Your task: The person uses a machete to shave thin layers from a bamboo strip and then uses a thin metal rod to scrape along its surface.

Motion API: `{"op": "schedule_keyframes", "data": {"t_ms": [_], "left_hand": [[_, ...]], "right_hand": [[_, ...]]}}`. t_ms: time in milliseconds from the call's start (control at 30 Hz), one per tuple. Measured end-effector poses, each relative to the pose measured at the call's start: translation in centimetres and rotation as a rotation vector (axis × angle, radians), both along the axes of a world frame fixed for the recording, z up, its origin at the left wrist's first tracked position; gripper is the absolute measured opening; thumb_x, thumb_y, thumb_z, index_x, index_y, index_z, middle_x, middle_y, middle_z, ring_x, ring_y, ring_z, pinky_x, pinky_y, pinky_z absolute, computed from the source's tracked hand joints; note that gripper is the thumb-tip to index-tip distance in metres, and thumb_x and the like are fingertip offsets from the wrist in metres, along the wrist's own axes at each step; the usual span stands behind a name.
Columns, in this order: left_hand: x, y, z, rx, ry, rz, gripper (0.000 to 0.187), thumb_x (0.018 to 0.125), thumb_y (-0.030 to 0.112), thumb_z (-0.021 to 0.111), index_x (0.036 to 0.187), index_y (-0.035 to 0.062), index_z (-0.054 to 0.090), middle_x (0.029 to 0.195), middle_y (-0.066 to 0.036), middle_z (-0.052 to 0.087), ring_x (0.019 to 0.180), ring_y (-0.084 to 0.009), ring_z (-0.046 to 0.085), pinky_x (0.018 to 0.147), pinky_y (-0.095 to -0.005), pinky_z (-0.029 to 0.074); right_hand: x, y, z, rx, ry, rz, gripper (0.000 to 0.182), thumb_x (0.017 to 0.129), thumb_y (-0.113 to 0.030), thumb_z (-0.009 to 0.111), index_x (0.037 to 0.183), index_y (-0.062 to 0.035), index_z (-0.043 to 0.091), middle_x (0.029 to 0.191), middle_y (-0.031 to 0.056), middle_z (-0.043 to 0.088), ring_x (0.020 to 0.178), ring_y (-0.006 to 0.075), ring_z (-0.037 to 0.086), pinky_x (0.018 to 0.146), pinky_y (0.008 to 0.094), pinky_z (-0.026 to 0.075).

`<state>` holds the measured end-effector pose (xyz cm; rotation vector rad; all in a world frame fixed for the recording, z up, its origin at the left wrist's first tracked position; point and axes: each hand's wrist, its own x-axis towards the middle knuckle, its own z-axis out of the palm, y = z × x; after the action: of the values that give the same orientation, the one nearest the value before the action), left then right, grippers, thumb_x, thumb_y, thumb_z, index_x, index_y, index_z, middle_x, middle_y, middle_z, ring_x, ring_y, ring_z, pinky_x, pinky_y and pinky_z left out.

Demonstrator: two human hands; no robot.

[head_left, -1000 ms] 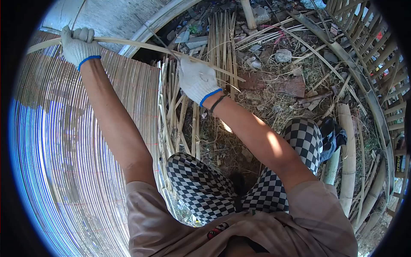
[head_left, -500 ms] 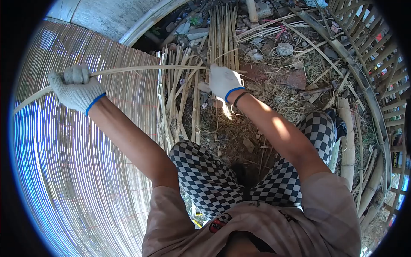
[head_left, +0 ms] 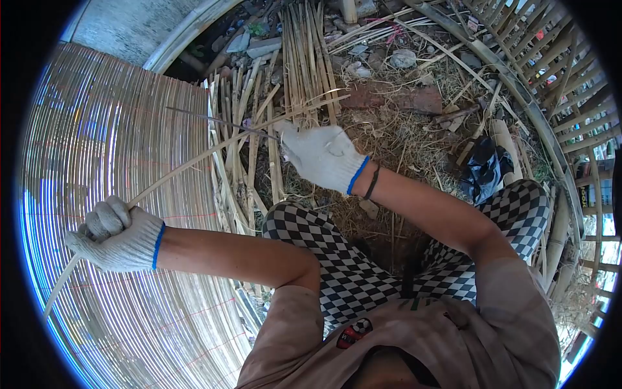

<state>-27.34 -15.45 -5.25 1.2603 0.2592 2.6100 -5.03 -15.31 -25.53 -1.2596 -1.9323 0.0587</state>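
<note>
My left hand [head_left: 116,236], in a white knitted glove with a blue cuff, is closed around a long, thin bamboo strip [head_left: 178,170]. The strip runs from the lower left, through my fist, up to a frayed tip right of centre. My gloved right hand [head_left: 324,154] grips a knife, its handle hidden in the palm. The narrow dark blade [head_left: 210,117] points left and crosses the strip in this view. Beneath the strip lies a slatted bamboo mat [head_left: 155,117] with red stitching.
Bamboo sticks [head_left: 249,107] lie along the mat's right edge, beside a bundle of split bamboo [head_left: 304,52]. A brick slab [head_left: 392,97] and a black plastic bag [head_left: 486,170] rest on the straw-strewn ground. A bamboo lattice fence [head_left: 570,84] stands at right.
My left hand has moved down, tilting the strip from nearly level to a slant. My right hand has come slightly lower, and the knife blade now shows clearly, pointing left.
</note>
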Motion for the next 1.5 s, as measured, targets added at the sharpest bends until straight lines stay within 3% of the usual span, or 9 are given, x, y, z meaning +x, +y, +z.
{"op": "schedule_keyframes", "data": {"t_ms": [333, 533, 733, 933, 1033, 1100, 1367, 1433, 1500], "left_hand": [[-1.1, 0.4, -0.6, -0.058, -0.135, 0.017, 0.036, 0.099, 0.017, 0.066, 0.070, 0.0166, 0.045, 0.050, 0.007, 0.031, 0.037, -0.0039, 0.022, 0.031, -0.0244, 0.019], [-1.6, 0.1, -0.5, -0.017, 0.039, -0.051, 0.036, 0.099, 0.017, 0.066, 0.069, 0.0170, 0.045, 0.049, 0.007, 0.032, 0.037, -0.0040, 0.023, 0.031, -0.0244, 0.020], [-1.0, 0.1, 0.0, -0.033, -0.013, -0.026, 0.043, 0.098, 0.017, 0.065, 0.063, 0.0190, 0.042, 0.047, 0.006, 0.032, 0.036, -0.0046, 0.023, 0.030, -0.0247, 0.022], [-4.2, 0.5, 0.0, 0.032, 0.233, -0.429, 0.050, 0.100, 0.024, 0.066, 0.059, 0.0222, 0.037, 0.046, 0.007, 0.031, 0.035, -0.0052, 0.025, 0.029, -0.0257, 0.024], [-5.0, 0.6, -0.1, 0.032, 0.295, -0.505, 0.050, 0.101, 0.025, 0.065, 0.060, 0.0228, 0.036, 0.046, 0.007, 0.031, 0.035, -0.0050, 0.025, 0.029, -0.0259, 0.025], [-4.8, 0.4, -0.4, 0.014, 0.288, -0.383, 0.050, 0.102, 0.025, 0.063, 0.060, 0.0226, 0.036, 0.046, 0.007, 0.031, 0.036, -0.0048, 0.024, 0.029, -0.0263, 0.025], [-1.8, 0.3, 0.2, -0.051, 0.186, -0.148, 0.050, 0.103, 0.025, 0.062, 0.061, 0.0214, 0.033, 0.047, 0.007, 0.029, 0.037, -0.0045, 0.021, 0.029, -0.0249, 0.021], [-2.4, 0.3, -0.1, -0.083, 0.133, -0.094, 0.050, 0.103, 0.025, 0.062, 0.061, 0.0215, 0.033, 0.047, 0.007, 0.028, 0.037, -0.0045, 0.021, 0.029, -0.0252, 0.021], [-3.0, 0.3, -0.4, -0.054, 0.075, -0.083, 0.050, 0.103, 0.024, 0.062, 0.061, 0.0217, 0.034, 0.047, 0.007, 0.028, 0.036, -0.0046, 0.021, 0.029, -0.0253, 0.021]], "right_hand": [[-2.7, -0.7, -2.4, -0.061, 0.111, 0.029, 0.014, 0.094, -0.012, 0.062, 0.104, -0.0045, 0.056, 0.071, 0.0093, 0.060, 0.063, 0.0303, 0.066, 0.055, 0.0387, 0.052], [-3.0, -0.3, -1.9, 0.061, 0.177, 0.036, 0.017, 0.088, -0.010, 0.065, 0.100, -0.0053, 0.055, 0.062, 0.0093, 0.059, 0.056, 0.0291, 0.066, 0.048, 0.0394, 0.050], [-2.5, -0.4, -0.9, -0.019, 0.112, 0.007, 0.014, 0.095, -0.015, 0.062, 0.104, -0.0061, 0.055, 0.069, 0.0091, 0.060, 0.059, 0.0305, 0.064, 0.051, 0.0398, 0.051], [-2.4, 0.2, -2.0, 0.116, 0.168, 0.008, 0.016, 0.097, -0.017, 0.060, 0.105, -0.0037, 0.057, 0.067, 0.0108, 0.063, 0.059, 0.0307, 0.066, 0.051, 0.0417, 0.052], [-0.8, 1.7, -3.9, -0.250, 0.105, -0.118, 0.017, 0.099, -0.018, 0.058, 0.104, -0.0015, 0.057, 0.068, 0.0156, 0.065, 0.063, 0.0351, 0.067, 0.054, 0.0457, 0.052], [0.9, 4.7, -9.6, -0.376, 0.257, -0.226, 0.017, 0.101, -0.017, 0.055, 0.102, -0.0002, 0.056, 0.069, 0.0210, 0.065, 0.066, 0.0403, 0.068, 0.058, 0.0508, 0.053], [-0.5, 2.4, -5.9, -0.229, 0.214, -0.147, 0.017, 0.097, -0.017, 0.059, 0.104, -0.0018, 0.055, 0.072, 0.0222, 0.066, 0.068, 0.0429, 0.067, 0.058, 0.0505, 0.053], [0.7, 6.3, -12.4, -0.375, 0.265, -0.241, 0.022, 0.096, -0.019, 0.058, 0.110, -0.0015, 0.056, 0.073, 0.0234, 0.066, 0.070, 0.0418, 0.068, 0.059, 0.0509, 0.053], [3.1, 7.9, -13.2, -0.465, 0.271, -0.297, 0.021, 0.097, -0.019, 0.057, 0.105, 0.0004, 0.057, 0.074, 0.0249, 0.067, 0.072, 0.0447, 0.068, 0.063, 0.0542, 0.054]]}}
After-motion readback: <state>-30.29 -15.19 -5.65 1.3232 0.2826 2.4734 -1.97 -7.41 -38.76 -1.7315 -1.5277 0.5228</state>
